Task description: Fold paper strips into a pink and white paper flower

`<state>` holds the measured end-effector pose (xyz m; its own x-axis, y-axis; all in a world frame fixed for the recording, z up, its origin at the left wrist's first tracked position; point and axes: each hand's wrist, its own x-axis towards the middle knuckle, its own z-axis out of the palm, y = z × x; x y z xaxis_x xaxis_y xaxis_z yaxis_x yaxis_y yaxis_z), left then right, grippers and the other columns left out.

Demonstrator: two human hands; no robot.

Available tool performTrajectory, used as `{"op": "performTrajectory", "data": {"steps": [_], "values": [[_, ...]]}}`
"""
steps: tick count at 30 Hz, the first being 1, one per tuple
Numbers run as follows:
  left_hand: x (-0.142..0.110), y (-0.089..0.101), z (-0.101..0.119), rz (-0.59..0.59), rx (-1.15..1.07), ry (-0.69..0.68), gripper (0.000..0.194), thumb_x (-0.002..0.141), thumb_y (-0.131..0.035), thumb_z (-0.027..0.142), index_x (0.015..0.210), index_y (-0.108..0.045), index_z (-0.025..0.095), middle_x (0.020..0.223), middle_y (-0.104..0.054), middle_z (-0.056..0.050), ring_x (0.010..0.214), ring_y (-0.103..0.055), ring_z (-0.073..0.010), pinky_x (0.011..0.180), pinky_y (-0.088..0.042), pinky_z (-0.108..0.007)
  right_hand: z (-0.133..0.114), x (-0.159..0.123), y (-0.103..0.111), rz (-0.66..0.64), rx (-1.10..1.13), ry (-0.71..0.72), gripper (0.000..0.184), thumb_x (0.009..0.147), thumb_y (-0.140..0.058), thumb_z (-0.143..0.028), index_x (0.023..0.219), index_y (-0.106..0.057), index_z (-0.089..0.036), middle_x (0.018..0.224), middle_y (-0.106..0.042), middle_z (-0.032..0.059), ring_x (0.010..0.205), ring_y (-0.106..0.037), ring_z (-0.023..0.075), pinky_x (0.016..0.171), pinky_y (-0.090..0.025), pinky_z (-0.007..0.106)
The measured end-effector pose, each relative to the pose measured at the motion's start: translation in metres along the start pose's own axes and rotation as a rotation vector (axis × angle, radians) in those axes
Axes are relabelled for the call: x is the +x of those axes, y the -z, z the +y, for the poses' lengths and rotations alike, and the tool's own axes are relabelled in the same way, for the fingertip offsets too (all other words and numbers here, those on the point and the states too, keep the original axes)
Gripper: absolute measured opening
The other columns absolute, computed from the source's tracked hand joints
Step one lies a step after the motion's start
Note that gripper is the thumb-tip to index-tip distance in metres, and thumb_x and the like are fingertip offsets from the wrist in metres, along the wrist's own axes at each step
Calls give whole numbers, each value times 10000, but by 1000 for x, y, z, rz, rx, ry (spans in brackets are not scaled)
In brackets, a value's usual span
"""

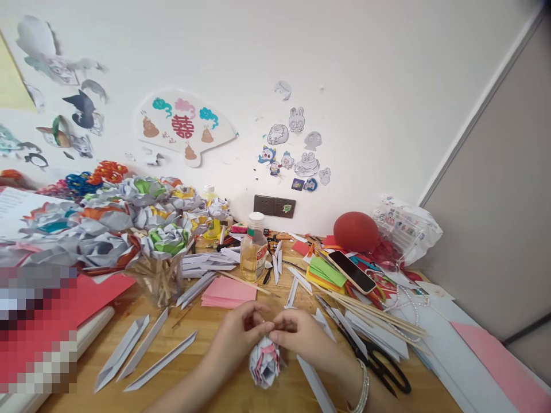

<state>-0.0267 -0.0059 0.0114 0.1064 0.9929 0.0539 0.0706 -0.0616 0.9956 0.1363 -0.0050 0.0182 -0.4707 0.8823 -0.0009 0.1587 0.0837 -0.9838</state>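
Head view: we pinch the pink-and-white paper flower (266,362) with both our left hand (243,330) and our right hand (301,332), fingertips drawn close together at its far edge. It is low in the middle, over the wooden counter (209,321). Just beyond our left hand lies the pink paper stack (228,292), with the glass bottle (253,257) behind it. Beside our right forearm lie the black-handled scissors (356,344). Off to our left, the clear container (148,281) holds wooden sticks.

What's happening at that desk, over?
Both hands, left and right, pinching at a pink-and-white paper flower. Scissors nearby, right side. Nothing visibly blocking.
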Motion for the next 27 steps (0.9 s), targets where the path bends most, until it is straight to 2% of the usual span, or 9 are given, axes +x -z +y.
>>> {"op": "performTrajectory", "data": {"steps": [7, 12, 18, 22, 27], "values": [[4, 0, 0, -65, -95, 46, 283, 525, -775, 360, 629, -628, 142, 549, -614, 10, 547, -553, -145, 549, -425, -245, 8, 2, -3, 108, 47, -43, 206, 641, -709, -249, 796, -636, -133, 630, -571, -25, 596, -549, 115, 588, -412, 232], [4, 3, 4, -79, -41, 63, 242, 520, -781, 319, 641, -689, 132, 640, -689, -40, 619, -603, -178, 597, -452, -264, 8, 3, 1, 150, 49, -44, 210, 619, -691, -193, 813, -639, -130, 648, -576, -22, 628, -561, 122, 625, -422, 245], [1, 2, 1, -35, 48, 49, 199, 543, -756, 312, 578, -659, 141, 565, -661, -20, 556, -576, -166, 535, -434, -248, 6, 1, 3, 103, 45, -55, 181, 617, -697, -205, 783, -671, -137, 704, -640, 10, 677, -600, 147, 653, -453, 265], [0, 2, -3, -4, 148, 24, 189, 587, -713, 318, 573, -635, 146, 546, -643, -8, 531, -559, -160, 509, -414, -238, 3, 1, 3, 101, 18, -55, 146, 633, -692, -189, 768, -663, -141, 670, -620, -8, 647, -586, 132, 619, -441, 242], [1, 2, -5, -48, 217, -4, 145, 620, -668, 284, 581, -650, 147, 548, -633, -5, 544, -547, -161, 512, -393, -229, 13, 3, 3, 81, 8, -55, 243, 670, -674, -210, 901, -665, -135, 676, -609, -15, 643, -577, 124, 638, -428, 245]]}}
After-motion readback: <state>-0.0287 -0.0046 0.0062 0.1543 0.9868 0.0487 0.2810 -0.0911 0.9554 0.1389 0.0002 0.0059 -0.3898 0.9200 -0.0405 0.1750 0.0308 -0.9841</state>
